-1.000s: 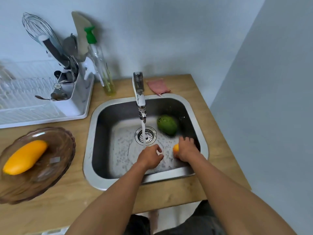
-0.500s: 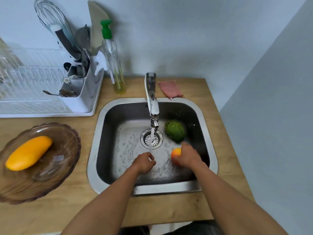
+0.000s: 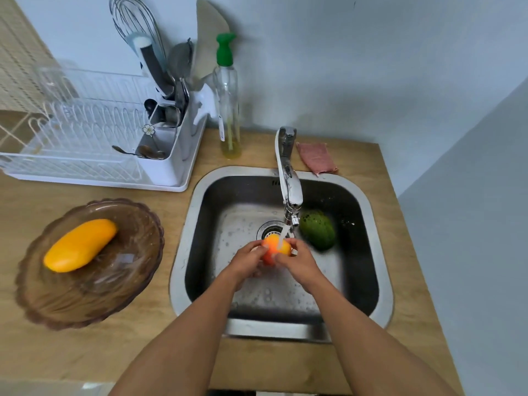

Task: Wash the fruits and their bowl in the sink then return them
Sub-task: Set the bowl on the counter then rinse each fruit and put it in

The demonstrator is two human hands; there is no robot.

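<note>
My left hand [image 3: 248, 260] and my right hand [image 3: 298, 260] both clasp an orange-red fruit [image 3: 273, 246] under the running water from the tap [image 3: 288, 178], over the steel sink [image 3: 183, 238]. A green fruit [image 3: 318, 229] lies on the sink floor to the right of the drain. On the wooden counter at the left stands a brown glass bowl [image 3: 114, 284] with a yellow mango [image 3: 80, 244] in it.
A white dish rack [image 3: 85, 144] with a utensil holder, whisk and spatula stands at the back left. A clear soap bottle with a green cap [image 3: 227, 95] is beside it. A pink cloth [image 3: 316, 158] lies behind the sink. A wall closes the right side.
My right hand has lifted the orange-red fruit from the sink's right side to under the stream. My left hand has come onto it. The camera has tilted closer.
</note>
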